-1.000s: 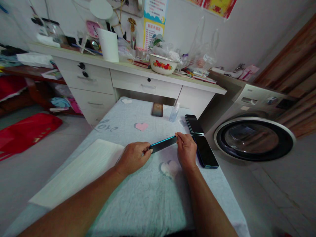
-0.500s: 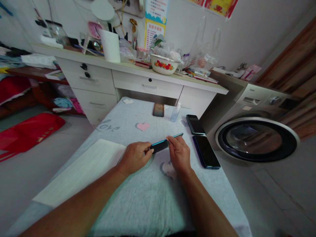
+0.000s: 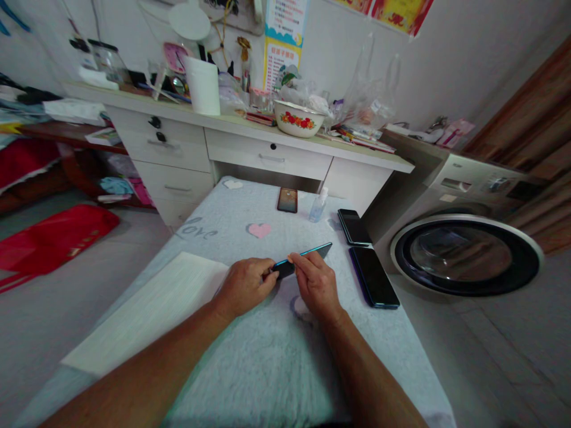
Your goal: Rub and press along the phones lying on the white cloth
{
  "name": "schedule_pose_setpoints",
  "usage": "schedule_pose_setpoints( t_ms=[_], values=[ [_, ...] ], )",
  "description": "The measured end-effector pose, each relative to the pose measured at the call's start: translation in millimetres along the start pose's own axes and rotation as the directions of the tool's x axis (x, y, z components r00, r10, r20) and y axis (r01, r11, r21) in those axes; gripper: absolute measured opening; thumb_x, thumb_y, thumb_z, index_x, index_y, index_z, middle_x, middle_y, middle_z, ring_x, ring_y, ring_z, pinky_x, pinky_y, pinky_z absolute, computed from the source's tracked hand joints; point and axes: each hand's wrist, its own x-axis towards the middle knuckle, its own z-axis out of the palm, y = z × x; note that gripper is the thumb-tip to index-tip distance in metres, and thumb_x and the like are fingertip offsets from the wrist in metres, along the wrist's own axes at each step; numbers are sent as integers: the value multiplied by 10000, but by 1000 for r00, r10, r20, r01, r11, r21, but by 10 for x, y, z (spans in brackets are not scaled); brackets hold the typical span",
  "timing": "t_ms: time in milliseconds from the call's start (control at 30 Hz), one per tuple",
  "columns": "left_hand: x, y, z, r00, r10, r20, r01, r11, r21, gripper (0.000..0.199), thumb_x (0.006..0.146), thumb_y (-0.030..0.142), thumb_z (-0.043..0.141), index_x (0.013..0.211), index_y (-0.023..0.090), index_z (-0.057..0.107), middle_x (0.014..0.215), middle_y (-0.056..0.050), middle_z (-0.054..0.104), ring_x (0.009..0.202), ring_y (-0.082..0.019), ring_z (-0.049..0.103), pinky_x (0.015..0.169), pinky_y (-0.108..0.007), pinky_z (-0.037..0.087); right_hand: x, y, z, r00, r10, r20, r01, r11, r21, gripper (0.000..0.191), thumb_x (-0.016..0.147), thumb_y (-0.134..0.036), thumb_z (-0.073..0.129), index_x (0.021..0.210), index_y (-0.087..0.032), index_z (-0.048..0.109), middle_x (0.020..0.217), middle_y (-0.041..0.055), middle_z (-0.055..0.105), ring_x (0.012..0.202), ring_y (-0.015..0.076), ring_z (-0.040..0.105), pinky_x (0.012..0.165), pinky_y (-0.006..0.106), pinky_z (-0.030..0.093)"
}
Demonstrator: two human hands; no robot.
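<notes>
A dark smartphone (image 3: pixel 284 270) with a blue edge is held tilted above the cloth-covered table. My left hand (image 3: pixel 248 286) grips its left end, thumb on the near side and fingers curled behind. My right hand (image 3: pixel 316 284) is closed in a pinch at the phone's upper edge, near its middle; whatever sits between those fingertips is too small to make out. To the right lie two more dark phones, a nearer one (image 3: pixel 373 277) and a farther one (image 3: pixel 354 227). Farther back are a brown-backed phone (image 3: pixel 287 200) and a clear spray bottle (image 3: pixel 318 206).
A pale sheet (image 3: pixel 147 315) lies on the table's left side. Behind stands a white desk (image 3: pixel 267 156) with a flowered bowl (image 3: pixel 298 119) and clutter. A washing machine (image 3: pixel 464 255) is at the right; a red bag (image 3: pixel 57 238) lies on the floor.
My right hand has slid left along the phone's edge, closer to my left hand, baring more of the phone's right end. My left hand keeps its grip.
</notes>
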Motion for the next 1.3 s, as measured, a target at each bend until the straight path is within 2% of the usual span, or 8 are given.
schedule_pose_setpoints(
  t_ms=[267,467,600,733,933,1033,1167,1300],
  values=[
    [-1,-43,27,1000,25,-9,-25,1000,-1,204,846,259,486,659,191,529,572,28,536,557,-122,514,556,-230,319,26,314,-121,983,141,-115,-148,987,-58,275,929,-173,437,1065,-211,674,872,40,609,784,137,577,743,234,462],
    [-5,-42,20,999,30,-10,-30,1000,-3,206,850,257,484,658,190,520,567,32,522,555,-119,507,565,-232,317,67,452,-185,962,201,-186,-225,967,-116,262,932,-223,445,1002,-189,695,797,38,600,730,147,566,711,259,438],
    [-8,-52,27,1000,30,-5,-30,1000,-4,215,853,258,486,649,190,493,563,35,505,559,-119,502,565,-232,313,79,531,-194,941,234,-246,-255,965,-56,256,928,-250,457,973,-181,699,784,38,627,722,150,583,715,270,446],
    [-7,-60,40,1000,27,-3,-27,1000,-10,212,854,254,487,652,189,491,572,36,507,560,-116,497,567,-231,313,83,619,-183,899,316,-304,-311,948,68,246,903,-294,501,956,-175,710,827,50,679,736,157,616,739,284,467],
    [-13,-72,51,999,30,-11,-30,999,-21,204,849,253,497,656,187,497,570,38,506,558,-114,494,562,-228,305,98,656,-169,820,508,-264,-445,856,263,309,852,-385,549,934,-148,729,873,83,720,765,186,651,736,291,491],
    [-10,-66,47,1000,24,-14,-25,1000,-17,208,844,249,498,646,186,488,562,38,504,549,-112,490,557,-229,298,100,671,-163,792,574,-207,-498,805,323,331,828,-399,554,937,-143,733,882,91,727,777,200,658,726,290,493],
    [-6,-56,38,1000,21,-11,-21,999,-24,221,846,252,495,636,185,476,555,39,498,541,-109,484,553,-228,293,90,724,-159,774,626,-96,-569,754,329,324,787,-378,546,902,-142,738,816,78,731,725,206,658,671,283,488],
    [-11,-58,37,1000,20,-7,-20,999,-35,233,850,256,491,629,184,466,553,41,493,539,-107,481,551,-227,293,75,761,-158,783,617,-78,-577,768,278,311,766,-359,545,855,-136,744,805,86,732,730,220,662,668,285,486]
  ],
)
